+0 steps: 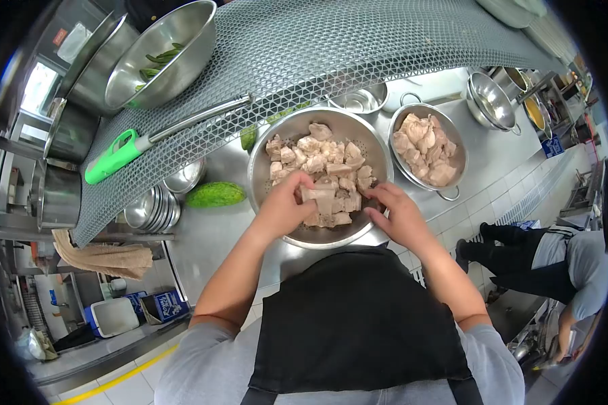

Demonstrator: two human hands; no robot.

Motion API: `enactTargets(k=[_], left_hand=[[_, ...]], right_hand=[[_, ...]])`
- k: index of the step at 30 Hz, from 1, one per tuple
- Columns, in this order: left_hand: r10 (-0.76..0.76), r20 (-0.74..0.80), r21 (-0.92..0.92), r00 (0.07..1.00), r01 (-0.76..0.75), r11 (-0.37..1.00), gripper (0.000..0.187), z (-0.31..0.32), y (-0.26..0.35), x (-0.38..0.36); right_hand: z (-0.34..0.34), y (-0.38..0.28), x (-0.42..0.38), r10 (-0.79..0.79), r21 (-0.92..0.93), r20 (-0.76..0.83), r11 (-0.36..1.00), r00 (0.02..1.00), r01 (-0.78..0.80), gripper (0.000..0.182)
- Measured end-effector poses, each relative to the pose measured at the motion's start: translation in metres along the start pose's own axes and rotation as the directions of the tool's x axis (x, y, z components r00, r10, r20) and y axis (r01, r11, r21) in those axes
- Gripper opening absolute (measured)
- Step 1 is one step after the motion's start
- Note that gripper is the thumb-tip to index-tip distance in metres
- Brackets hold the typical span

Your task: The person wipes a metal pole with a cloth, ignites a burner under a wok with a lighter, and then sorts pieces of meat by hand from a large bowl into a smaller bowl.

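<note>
A large steel bowl with small holes stands on the counter in front of me, holding many chunks of pale cooked meat. Inside its near part, my left hand grips a flat, pale piece of meat between thumb and fingers. At the right rim is my right hand, its fingers bent and closed beside the chunks. What lies between its fingertips is too small to make out. To the right, a smaller two-handled steel colander contains larger pieces of pale meat.
A green cucumber-like vegetable and stacked steel bowls are left of the large bowl. Above hangs a mesh-covered shelf with a green-handled tool and a bowl of green peppers. Another person works at right.
</note>
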State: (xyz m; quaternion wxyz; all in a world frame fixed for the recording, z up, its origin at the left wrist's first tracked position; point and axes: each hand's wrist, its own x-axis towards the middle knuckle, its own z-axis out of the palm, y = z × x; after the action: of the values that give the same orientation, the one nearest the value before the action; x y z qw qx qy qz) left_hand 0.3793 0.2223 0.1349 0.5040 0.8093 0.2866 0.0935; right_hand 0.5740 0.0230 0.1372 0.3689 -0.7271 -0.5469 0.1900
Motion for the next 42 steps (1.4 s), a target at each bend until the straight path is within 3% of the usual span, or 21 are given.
enactTargets(k=[4,7,8,9,10,14,16,17,19,20,21,23,24,26,29,30,31,33,35,38,42], left_hand=[[-0.003,-0.037,-0.082,0.999,0.0,0.997,0.029,-0.009,0.008,-0.004],[-0.012,-0.044,-0.048,0.999,0.01,0.999,0.028,-0.003,0.028,-0.012],[-0.006,-0.037,-0.05,0.999,0.004,0.999,0.028,0.002,0.029,-0.011],[0.23,-0.1,0.055,0.968,-0.225,0.973,0.028,0.007,0.03,-0.01],[0.455,-0.14,0.171,0.879,-0.432,0.886,0.028,0.01,0.031,-0.01],[0.491,-0.043,0.25,0.87,-0.466,0.849,0.028,0.01,0.037,-0.011],[0.334,0.074,0.235,0.94,-0.341,0.91,0.028,0.005,0.041,-0.015],[0.347,0.083,0.225,0.934,-0.357,0.907,0.028,-0.001,0.044,-0.013],[0.121,0.274,0.067,0.954,-0.144,0.987,0.029,-0.017,0.045,-0.009],[0.04,0.187,0.068,0.982,-0.054,0.996,0.029,-0.024,0.04,-0.003],[0.04,0.178,0.073,0.983,-0.054,0.996,0.029,-0.035,0.034,0.009],[0.099,-0.118,0.284,0.988,-0.061,0.957,0.028,-0.061,0.023,0.036],[0.094,-0.131,0.287,0.987,-0.053,0.956,0.028,-0.068,0.019,0.047],[-0.053,-0.062,0.453,0.997,0.075,0.889,0.034,-0.069,0.016,0.073],[-0.079,-0.049,0.583,0.996,0.093,0.807,0.038,-0.049,0.021,0.092],[0.04,-0.015,0.614,0.999,-0.022,0.789,0.039,-0.041,0.005,0.099],[0.045,0.001,0.612,0.999,-0.036,0.79,0.039,-0.03,-0.008,0.105],[0.071,-0.036,0.76,0.997,-0.019,0.65,0.039,-0.016,-0.009,0.105],[0.093,-0.008,0.712,0.996,-0.06,0.7,0.035,-0.013,-0.018,0.099],[0.293,0.001,0.656,0.956,-0.222,0.722,0.016,-0.002,-0.017,0.071],[0.372,-0.034,0.617,0.928,-0.274,0.738,0.01,0.006,-0.013,0.027]], right_hand=[[0.006,-0.013,0.012,0.016,0.053,0.001,0.998,1.0,-0.016,0.04],[0.013,-0.028,0.019,0.052,0.299,0.052,0.952,0.997,-0.065,0.046],[0.017,-0.03,0.02,0.102,0.45,0.126,0.88,0.987,-0.149,0.05],[0.021,-0.033,0.023,0.137,0.582,0.207,0.779,0.969,-0.234,0.054],[0.023,-0.037,0.026,0.124,0.677,0.205,0.699,0.971,-0.231,0.044],[0.037,-0.015,0.023,0.18,0.55,0.194,0.794,0.964,-0.259,0.042],[0.032,-0.018,0.022,0.131,0.399,0.224,0.892,0.966,-0.213,0.041],[0.032,-0.018,0.018,0.143,0.39,0.211,0.895,0.967,-0.218,0.041],[0.035,-0.018,0.015,0.001,0.206,-0.026,0.979,1.0,0.004,0.037],[0.027,-0.025,0.016,-0.024,0.042,-0.147,0.999,0.989,0.03,0.034],[0.022,-0.023,0.015,-0.033,0.044,-0.147,0.998,0.989,0.04,0.034],[0.011,-0.012,0.01,0.084,-0.05,-0.197,0.994,0.977,-0.096,0.027],[0.006,-0.008,0.008,0.074,-0.047,-0.189,0.995,0.979,-0.084,0.027],[-0.009,0.002,-0.003,0.21,-0.126,-0.113,0.966,0.971,-0.224,0.023],[-0.011,0.009,-0.006,0.128,-0.162,-0.178,0.974,0.976,-0.158,0.021],[-0.012,0.009,-0.006,0.055,-0.174,-0.19,0.981,0.98,-0.088,0.022],[-0.013,0.01,-0.009,0.068,-0.177,-0.198,0.979,0.978,-0.104,0.022],[-0.007,0.008,-0.007,0.154,-0.171,-0.109,0.97,0.982,-0.171,0.028],[0.012,0.016,-0.013,0.115,-0.202,-0.104,0.97,0.988,-0.134,0.03],[0.029,0.02,-0.019,0.082,-0.106,-0.283,0.988,0.955,-0.116,0.026],[0.035,0.024,-0.019,0.109,-0.104,-0.313,0.984,0.943,-0.148,0.023]])
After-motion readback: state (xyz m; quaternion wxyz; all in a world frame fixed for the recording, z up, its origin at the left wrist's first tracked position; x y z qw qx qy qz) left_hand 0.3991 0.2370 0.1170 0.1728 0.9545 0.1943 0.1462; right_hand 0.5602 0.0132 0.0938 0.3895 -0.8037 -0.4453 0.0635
